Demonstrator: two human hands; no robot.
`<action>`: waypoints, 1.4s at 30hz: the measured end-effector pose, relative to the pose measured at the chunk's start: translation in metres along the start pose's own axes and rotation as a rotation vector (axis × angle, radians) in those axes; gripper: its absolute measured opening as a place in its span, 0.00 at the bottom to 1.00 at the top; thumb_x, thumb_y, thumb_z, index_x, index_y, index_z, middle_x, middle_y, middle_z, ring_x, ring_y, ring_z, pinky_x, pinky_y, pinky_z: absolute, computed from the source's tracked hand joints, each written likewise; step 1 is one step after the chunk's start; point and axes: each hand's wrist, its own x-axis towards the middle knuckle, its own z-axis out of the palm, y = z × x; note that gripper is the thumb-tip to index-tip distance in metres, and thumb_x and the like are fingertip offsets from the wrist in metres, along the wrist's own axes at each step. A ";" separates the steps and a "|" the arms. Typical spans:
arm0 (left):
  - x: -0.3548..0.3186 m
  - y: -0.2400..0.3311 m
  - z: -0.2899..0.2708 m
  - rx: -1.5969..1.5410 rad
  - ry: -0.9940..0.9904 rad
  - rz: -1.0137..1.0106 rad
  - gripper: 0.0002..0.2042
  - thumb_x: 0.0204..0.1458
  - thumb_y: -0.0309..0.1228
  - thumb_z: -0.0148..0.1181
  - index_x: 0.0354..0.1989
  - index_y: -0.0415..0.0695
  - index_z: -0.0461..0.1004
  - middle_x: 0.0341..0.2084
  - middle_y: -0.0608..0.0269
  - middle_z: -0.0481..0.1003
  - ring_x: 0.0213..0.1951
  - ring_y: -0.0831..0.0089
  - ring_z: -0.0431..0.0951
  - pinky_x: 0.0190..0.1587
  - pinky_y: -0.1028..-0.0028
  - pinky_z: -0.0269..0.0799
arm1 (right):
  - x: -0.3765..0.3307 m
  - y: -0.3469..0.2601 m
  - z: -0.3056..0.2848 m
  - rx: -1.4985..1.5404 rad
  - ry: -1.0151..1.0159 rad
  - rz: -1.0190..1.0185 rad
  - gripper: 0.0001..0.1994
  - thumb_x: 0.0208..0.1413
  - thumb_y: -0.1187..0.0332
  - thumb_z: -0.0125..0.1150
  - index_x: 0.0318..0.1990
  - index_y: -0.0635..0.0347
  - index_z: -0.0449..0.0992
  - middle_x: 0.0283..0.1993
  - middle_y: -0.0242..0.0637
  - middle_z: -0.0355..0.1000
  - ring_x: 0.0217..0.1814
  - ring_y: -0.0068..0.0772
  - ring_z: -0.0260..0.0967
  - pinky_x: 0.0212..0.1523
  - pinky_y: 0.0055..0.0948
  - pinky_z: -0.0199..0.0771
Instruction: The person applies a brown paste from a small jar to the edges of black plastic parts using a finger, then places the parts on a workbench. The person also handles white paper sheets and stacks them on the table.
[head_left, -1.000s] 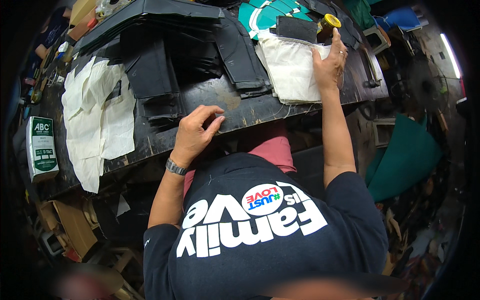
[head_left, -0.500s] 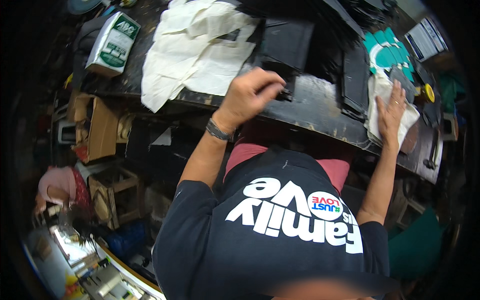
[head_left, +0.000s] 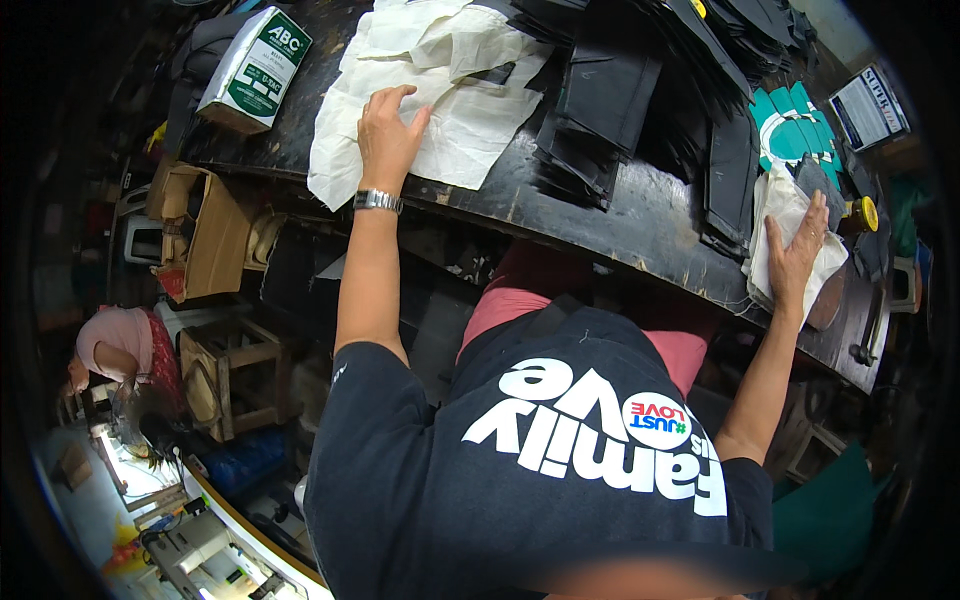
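Note:
A sheet of cream cloth [head_left: 470,130] with a wrinkled surface is spread on the dark table, left of centre. Over its near left part is my left hand [head_left: 388,135], thumb and fingers apart and nothing held; whether it touches the cloth I cannot tell. Far to the right, my right hand [head_left: 797,258] lies flat with fingers stretched out on a smaller folded stack of cream cloth [head_left: 785,193]. Between the hands stand piles of flat black pieces [head_left: 608,98], and a narrower black stack [head_left: 730,180] sits closer to my right hand.
Behind my right hand are green cut pieces [head_left: 797,135] and a yellow-lidded container [head_left: 860,214]. A white and green rectangular tin [head_left: 258,72] stands at the table's left. Below left are an open cardboard box [head_left: 220,235], a wooden stool [head_left: 235,375] and another person [head_left: 115,345] bending.
My left hand has swung left, from beside the black pieces to over the large cream cloth, and its fingers have spread. My right hand has stayed on the folded cloth.

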 end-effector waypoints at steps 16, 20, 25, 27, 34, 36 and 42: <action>0.052 -0.016 -0.006 0.014 -0.078 -0.122 0.10 0.52 0.36 0.61 0.34 0.46 0.83 0.32 0.55 0.83 0.35 0.54 0.83 0.40 0.61 0.77 | -0.001 -0.006 -0.006 0.046 -0.019 0.044 0.44 0.59 0.52 0.64 0.77 0.53 0.47 0.78 0.47 0.49 0.81 0.52 0.41 0.78 0.48 0.37; 0.082 -0.013 -0.044 -0.281 -0.011 -0.175 0.09 0.54 0.34 0.64 0.35 0.40 0.83 0.29 0.61 0.83 0.31 0.75 0.81 0.38 0.74 0.76 | -0.002 -0.006 -0.005 0.032 -0.023 0.070 0.45 0.59 0.50 0.64 0.77 0.52 0.47 0.78 0.48 0.49 0.81 0.52 0.40 0.78 0.50 0.36; 0.064 0.050 -0.085 -1.027 -0.124 -0.263 0.07 0.59 0.28 0.62 0.41 0.38 0.81 0.33 0.69 0.80 0.35 0.85 0.76 0.39 0.84 0.71 | 0.000 -0.010 -0.012 0.103 0.140 0.044 0.43 0.57 0.59 0.69 0.76 0.53 0.50 0.71 0.48 0.60 0.76 0.51 0.53 0.74 0.50 0.47; 0.041 0.087 -0.089 -1.097 -0.091 -0.190 0.06 0.59 0.27 0.61 0.40 0.38 0.80 0.35 0.67 0.80 0.36 0.84 0.76 0.41 0.82 0.72 | 0.001 -0.019 -0.022 0.208 0.268 0.007 0.42 0.56 0.65 0.71 0.75 0.54 0.52 0.66 0.48 0.67 0.70 0.50 0.61 0.71 0.49 0.55; -0.039 0.214 -0.046 -1.016 -0.158 0.395 0.07 0.51 0.20 0.64 0.39 0.40 0.77 0.46 0.56 0.78 0.43 0.69 0.80 0.44 0.73 0.76 | -0.004 -0.117 -0.051 1.432 -0.210 0.317 0.50 0.64 0.60 0.63 0.77 0.45 0.25 0.54 0.51 0.74 0.51 0.41 0.78 0.51 0.34 0.78; -0.064 0.241 -0.030 -1.035 -0.320 0.479 0.08 0.49 0.19 0.64 0.39 0.40 0.78 0.47 0.53 0.78 0.46 0.62 0.80 0.48 0.69 0.76 | -0.012 -0.150 -0.052 1.638 -0.406 0.437 0.56 0.58 0.47 0.66 0.77 0.39 0.24 0.58 0.56 0.71 0.52 0.42 0.78 0.44 0.36 0.82; -0.107 0.265 -0.007 -0.977 -0.463 0.767 0.10 0.46 0.22 0.70 0.37 0.41 0.78 0.46 0.55 0.78 0.46 0.58 0.80 0.50 0.62 0.75 | -0.011 -0.177 -0.050 1.619 -0.413 0.589 0.45 0.55 0.82 0.58 0.78 0.52 0.42 0.35 0.29 0.66 0.30 0.13 0.56 0.34 0.16 0.63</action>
